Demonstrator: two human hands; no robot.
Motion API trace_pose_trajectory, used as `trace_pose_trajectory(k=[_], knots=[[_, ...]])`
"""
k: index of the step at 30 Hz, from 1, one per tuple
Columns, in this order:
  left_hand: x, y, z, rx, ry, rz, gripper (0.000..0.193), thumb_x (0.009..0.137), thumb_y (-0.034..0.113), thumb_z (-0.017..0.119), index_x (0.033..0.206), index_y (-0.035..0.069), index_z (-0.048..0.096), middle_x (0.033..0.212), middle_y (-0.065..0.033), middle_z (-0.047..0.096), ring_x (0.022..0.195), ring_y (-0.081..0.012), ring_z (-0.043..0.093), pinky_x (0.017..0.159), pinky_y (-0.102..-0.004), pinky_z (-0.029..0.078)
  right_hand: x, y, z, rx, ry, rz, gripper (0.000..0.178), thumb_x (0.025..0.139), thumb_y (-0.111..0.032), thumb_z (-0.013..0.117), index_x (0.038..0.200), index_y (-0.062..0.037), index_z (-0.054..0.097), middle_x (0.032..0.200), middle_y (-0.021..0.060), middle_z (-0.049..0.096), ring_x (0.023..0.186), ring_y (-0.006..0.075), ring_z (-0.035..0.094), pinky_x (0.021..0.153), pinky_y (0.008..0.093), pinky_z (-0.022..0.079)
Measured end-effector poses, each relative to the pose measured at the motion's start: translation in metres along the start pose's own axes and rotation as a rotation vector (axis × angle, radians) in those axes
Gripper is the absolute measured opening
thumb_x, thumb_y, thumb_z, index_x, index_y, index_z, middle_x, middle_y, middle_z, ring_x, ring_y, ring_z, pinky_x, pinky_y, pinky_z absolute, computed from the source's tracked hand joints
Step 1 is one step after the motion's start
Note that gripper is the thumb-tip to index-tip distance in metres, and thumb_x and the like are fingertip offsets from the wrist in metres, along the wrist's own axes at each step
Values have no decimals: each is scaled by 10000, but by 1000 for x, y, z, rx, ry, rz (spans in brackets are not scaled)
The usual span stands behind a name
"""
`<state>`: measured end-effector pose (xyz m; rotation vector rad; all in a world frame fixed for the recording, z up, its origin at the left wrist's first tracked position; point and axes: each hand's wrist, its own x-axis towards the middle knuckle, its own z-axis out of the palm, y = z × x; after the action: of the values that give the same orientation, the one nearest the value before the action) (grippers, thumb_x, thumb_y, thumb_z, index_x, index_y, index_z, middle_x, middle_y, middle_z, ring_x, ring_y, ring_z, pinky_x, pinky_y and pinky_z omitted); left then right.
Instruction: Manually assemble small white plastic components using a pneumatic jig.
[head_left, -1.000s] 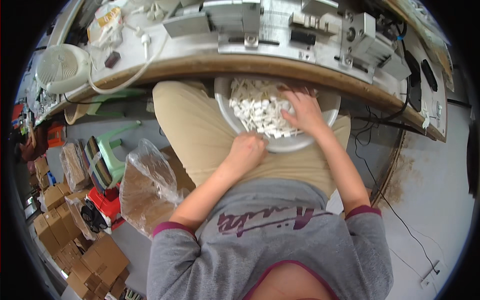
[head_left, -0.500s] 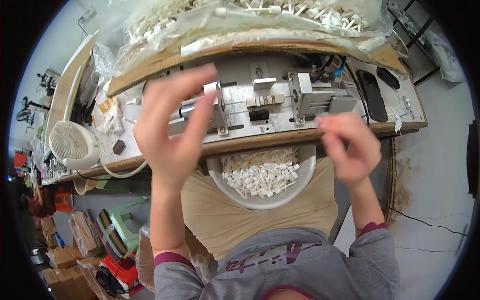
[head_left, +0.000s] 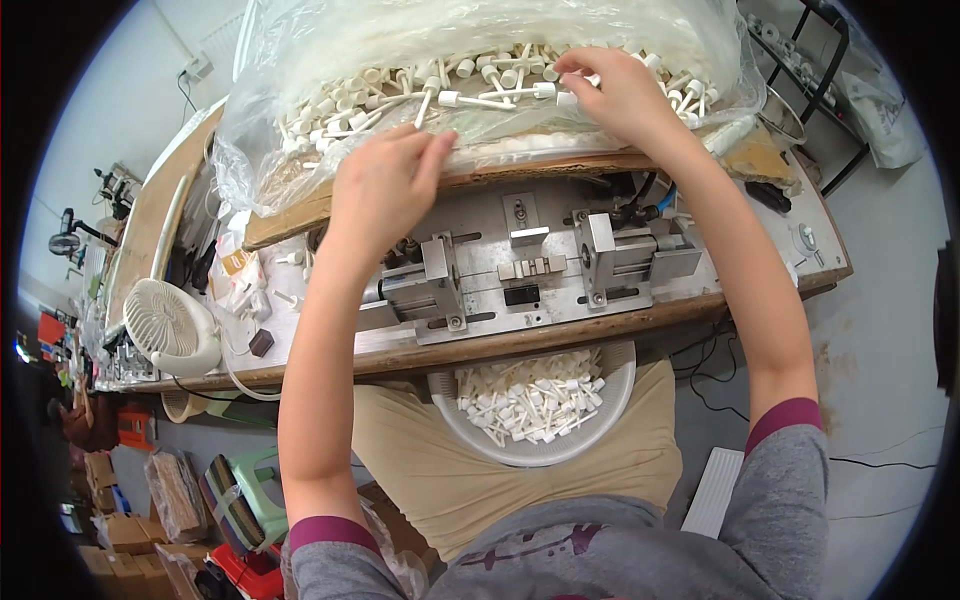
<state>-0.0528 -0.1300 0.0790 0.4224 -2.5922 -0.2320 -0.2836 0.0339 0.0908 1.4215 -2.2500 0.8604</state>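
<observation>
Both my hands reach over the far side of the bench to a heap of white plastic pieces (head_left: 345,100), each a thin stem with a round cap, in a clear plastic bag (head_left: 240,130). My left hand (head_left: 388,185) is at the bag's near edge, thumb apart from the fingers. A stem's end (head_left: 423,110) lies by its fingertips; no grip on it shows. Further right, my right hand (head_left: 620,95) dips among the pieces, finger and thumb parted beside a white cap (head_left: 567,101). Below my arms, a metal clamping fixture (head_left: 530,268) stands on the bench between two blocks.
A white basket (head_left: 530,455) of similar white pieces sits at my lap under the wooden bench edge (head_left: 560,330). A cardboard sheet (head_left: 285,225) bends along the bag's near side. To the left stands a small white fan (head_left: 165,325); blue tubing (head_left: 667,200) lies behind the fixture.
Both hands have moved forward and up, from beside the fixture to the bagged pieces. The view has shifted, with the bench and basket lower in the picture.
</observation>
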Motion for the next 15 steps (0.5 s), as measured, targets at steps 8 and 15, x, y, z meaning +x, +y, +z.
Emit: trace_pose_trajectory(k=[8, 15], knots=[[59, -21, 37, 40, 41, 204, 267, 927, 153, 691, 1179, 86, 750, 1145, -148, 725, 1013, -345, 695, 908, -450, 526, -3, -24, 35, 73, -194, -144, 352, 918, -282, 730, 1220, -109, 674, 1012, 115, 713, 1007, 308, 684, 947, 427, 529], [27, -1, 18, 15, 200, 106, 231, 928, 121, 668, 1147, 98, 739, 1071, -89, 740, 930, -324, 708, 808, -416, 561, 6, -16, 37, -54, -140, -143, 321, 902, -320, 751, 1133, -107, 689, 1107, 91, 663, 1122, 286, 617, 952, 424, 497]])
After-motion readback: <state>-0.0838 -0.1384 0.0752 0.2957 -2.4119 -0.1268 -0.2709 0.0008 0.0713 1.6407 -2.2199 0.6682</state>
